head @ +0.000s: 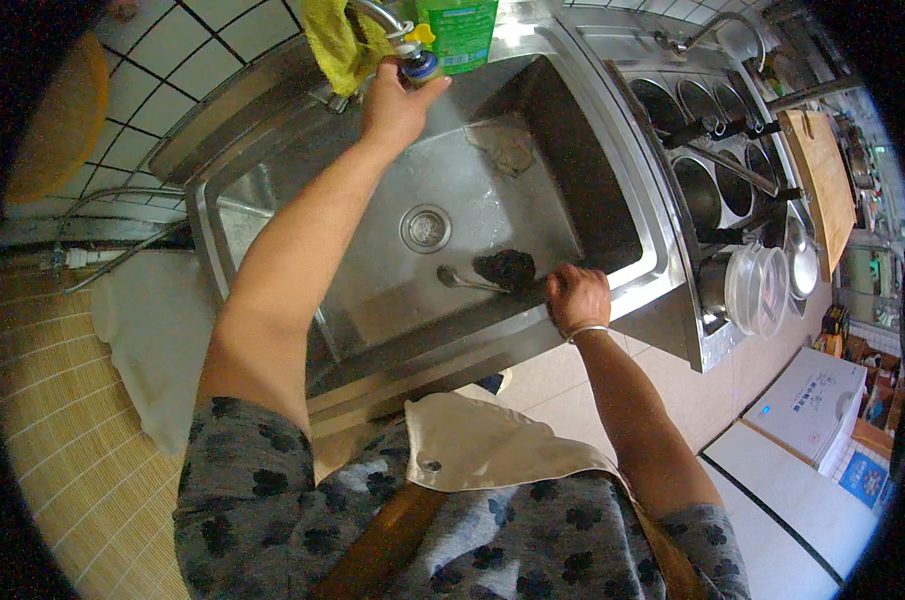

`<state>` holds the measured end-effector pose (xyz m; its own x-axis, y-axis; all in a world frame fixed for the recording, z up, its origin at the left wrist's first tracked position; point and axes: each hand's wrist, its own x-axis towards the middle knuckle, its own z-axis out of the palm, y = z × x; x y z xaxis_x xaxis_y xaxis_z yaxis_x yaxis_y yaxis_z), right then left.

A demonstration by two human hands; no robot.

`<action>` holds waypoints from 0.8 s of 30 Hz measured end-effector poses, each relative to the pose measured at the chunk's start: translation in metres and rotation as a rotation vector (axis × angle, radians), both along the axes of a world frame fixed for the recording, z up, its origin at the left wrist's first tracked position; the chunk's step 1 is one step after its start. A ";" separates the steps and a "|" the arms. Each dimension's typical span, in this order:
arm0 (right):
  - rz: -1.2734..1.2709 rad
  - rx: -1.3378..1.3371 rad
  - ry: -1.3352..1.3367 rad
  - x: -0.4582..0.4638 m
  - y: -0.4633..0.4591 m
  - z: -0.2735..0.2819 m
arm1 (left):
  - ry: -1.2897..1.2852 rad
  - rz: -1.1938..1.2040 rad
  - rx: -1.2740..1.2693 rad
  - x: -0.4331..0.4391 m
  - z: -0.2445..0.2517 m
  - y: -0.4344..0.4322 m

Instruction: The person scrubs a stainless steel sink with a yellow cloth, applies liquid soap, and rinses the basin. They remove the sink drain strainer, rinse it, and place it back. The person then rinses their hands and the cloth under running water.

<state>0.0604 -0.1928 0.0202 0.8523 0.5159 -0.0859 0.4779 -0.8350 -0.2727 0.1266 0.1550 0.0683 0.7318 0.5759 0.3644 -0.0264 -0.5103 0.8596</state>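
Note:
My left hand reaches across the stainless steel sink and grips the blue-ringed nozzle of the faucet. A pale spray seems to fall from that nozzle. On the sink's near rim, toward the right corner, my right hand rests with its fingers curled over the edge. Close to it, inside the basin, lie a dark scrubber-like clump and a small ladle or spoon. A drain strainer sits in the basin floor. Farther back lies a flat brownish cloth or scrap.
A yellow cloth hangs by the faucet, beside a green container. Right of the sink stands a cooker with several round wells and handled baskets. Clear plastic containers, a wooden board and a white chest freezer are farther right.

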 end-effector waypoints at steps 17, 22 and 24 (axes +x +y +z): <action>-0.018 -0.048 -0.004 0.001 -0.002 -0.008 | 0.061 -0.099 -0.455 -0.009 0.025 -0.025; -0.022 -0.062 0.032 0.000 -0.001 -0.005 | 0.103 -0.103 -0.451 -0.024 0.024 -0.016; -0.020 -0.064 0.033 -0.001 -0.001 -0.003 | 0.147 -0.129 -0.420 -0.033 0.025 -0.012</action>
<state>0.0594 -0.1938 0.0170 0.8585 0.4914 -0.1465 0.4525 -0.8604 -0.2342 0.0939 0.1434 0.0933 0.8338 0.5520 0.0063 0.0706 -0.1179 0.9905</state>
